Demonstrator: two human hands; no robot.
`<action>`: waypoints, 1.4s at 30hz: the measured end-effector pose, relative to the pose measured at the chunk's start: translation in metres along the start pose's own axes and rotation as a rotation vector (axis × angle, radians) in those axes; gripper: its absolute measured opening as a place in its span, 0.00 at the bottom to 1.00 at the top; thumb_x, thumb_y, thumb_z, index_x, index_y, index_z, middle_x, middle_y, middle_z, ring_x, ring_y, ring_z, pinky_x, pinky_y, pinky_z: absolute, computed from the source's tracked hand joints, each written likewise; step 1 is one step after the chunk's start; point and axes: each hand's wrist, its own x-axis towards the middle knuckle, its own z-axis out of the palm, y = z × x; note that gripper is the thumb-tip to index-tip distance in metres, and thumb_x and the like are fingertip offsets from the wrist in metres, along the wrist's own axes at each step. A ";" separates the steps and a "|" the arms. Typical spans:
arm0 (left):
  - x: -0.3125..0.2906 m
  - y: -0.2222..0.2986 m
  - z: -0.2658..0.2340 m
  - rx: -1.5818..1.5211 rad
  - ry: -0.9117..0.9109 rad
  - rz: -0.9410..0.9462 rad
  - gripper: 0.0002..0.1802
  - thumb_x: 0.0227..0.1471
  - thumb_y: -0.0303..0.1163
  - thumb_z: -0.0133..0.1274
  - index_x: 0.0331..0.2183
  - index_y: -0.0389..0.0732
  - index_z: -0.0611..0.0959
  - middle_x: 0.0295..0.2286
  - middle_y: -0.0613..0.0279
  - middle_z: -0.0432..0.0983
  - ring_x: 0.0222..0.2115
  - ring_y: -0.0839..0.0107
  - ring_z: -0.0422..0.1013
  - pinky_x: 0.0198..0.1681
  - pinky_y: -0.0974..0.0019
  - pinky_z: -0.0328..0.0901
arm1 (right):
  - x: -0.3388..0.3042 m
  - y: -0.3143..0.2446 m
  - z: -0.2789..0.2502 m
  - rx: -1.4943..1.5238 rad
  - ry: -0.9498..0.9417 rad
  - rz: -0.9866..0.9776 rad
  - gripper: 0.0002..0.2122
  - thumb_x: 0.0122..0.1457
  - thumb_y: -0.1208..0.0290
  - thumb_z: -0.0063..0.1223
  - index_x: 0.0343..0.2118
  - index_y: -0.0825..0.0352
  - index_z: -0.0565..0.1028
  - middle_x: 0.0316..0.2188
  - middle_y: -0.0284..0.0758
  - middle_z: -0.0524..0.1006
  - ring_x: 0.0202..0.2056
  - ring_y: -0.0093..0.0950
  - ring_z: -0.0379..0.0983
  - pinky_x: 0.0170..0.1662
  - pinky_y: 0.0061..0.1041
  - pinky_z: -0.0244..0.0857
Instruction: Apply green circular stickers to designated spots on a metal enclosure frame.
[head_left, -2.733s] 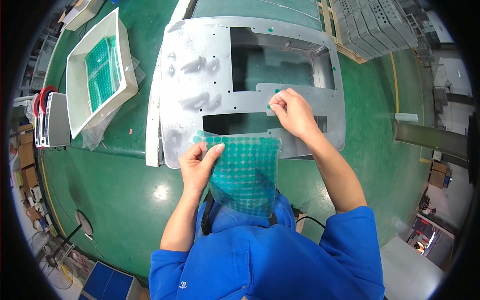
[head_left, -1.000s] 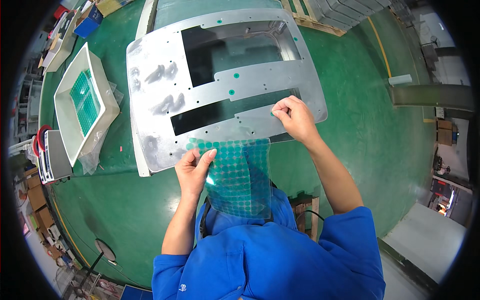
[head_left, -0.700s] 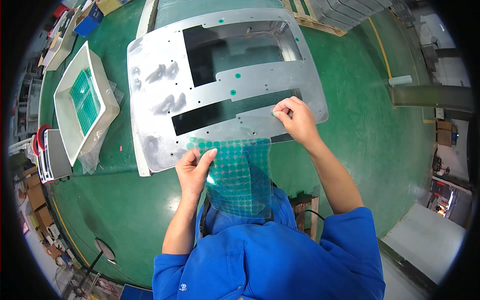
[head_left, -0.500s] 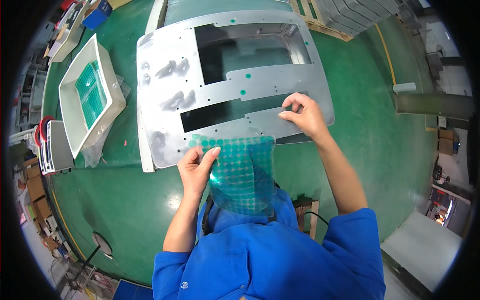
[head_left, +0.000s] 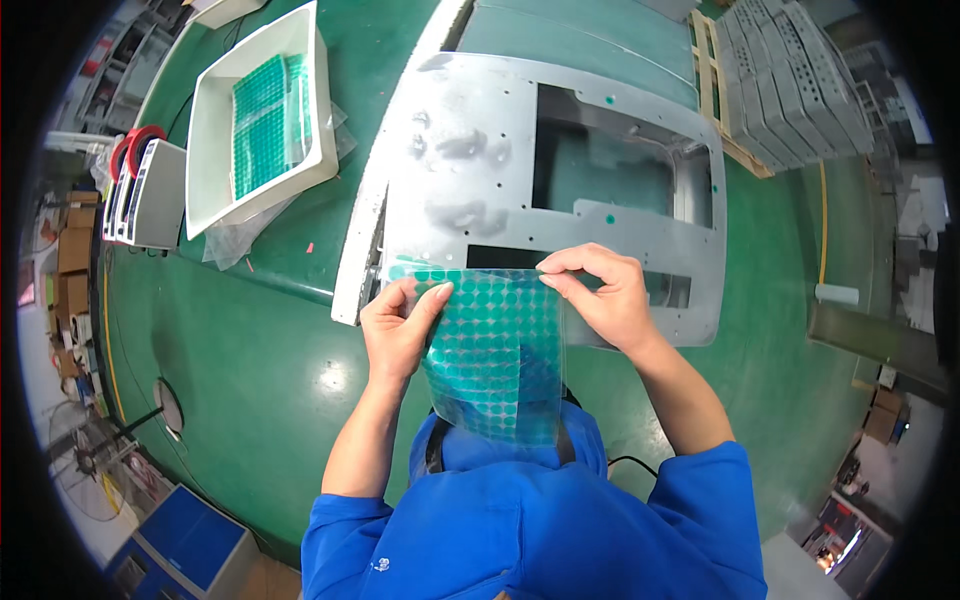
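Note:
A clear sheet of green round stickers [head_left: 495, 350] hangs in front of my chest. My left hand [head_left: 400, 330] pinches its upper left corner. My right hand [head_left: 605, 295] pinches the sheet's top right edge with thumb and fingertips. Just beyond both hands lies a large grey metal panel [head_left: 480, 170] with rectangular cut-outs and small holes; a few green dots sit on it.
A white tray [head_left: 215, 130] holding more green sticker sheets stands at the far left on the green table [head_left: 260, 340]. A grey box with red tape rolls [head_left: 140, 190] sits left of the tray. Stacked grey metal parts on a pallet [head_left: 790, 80] are at the far right.
My right hand has come back from the metal panel to the top right edge of the sticker sheet. The left hand still holds the sheet.

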 end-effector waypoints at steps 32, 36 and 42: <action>0.036 -0.009 -0.005 -0.159 0.201 -0.035 0.06 0.42 0.26 0.57 0.21 0.37 0.76 0.18 0.74 0.69 0.17 0.88 0.59 0.20 0.83 0.53 | 0.143 0.069 0.019 -0.423 -0.034 0.364 0.03 0.46 0.71 0.51 0.23 0.62 0.73 0.26 0.32 0.70 0.29 0.29 0.68 0.34 0.27 0.61; 0.036 -0.010 -0.006 -0.180 0.191 -0.042 0.06 0.42 0.27 0.57 0.22 0.36 0.77 0.19 0.72 0.70 0.18 0.87 0.60 0.20 0.83 0.54 | 0.144 0.066 0.019 -0.444 -0.035 0.362 0.03 0.46 0.70 0.51 0.23 0.62 0.73 0.26 0.31 0.70 0.29 0.29 0.68 0.34 0.27 0.61; 0.036 -0.009 -0.007 -0.185 0.188 -0.043 0.06 0.42 0.27 0.57 0.22 0.36 0.77 0.18 0.72 0.70 0.18 0.87 0.60 0.20 0.83 0.54 | 0.143 0.066 0.021 -0.467 0.013 0.294 0.05 0.45 0.73 0.53 0.25 0.67 0.73 0.22 0.32 0.69 0.22 0.23 0.63 0.29 0.23 0.60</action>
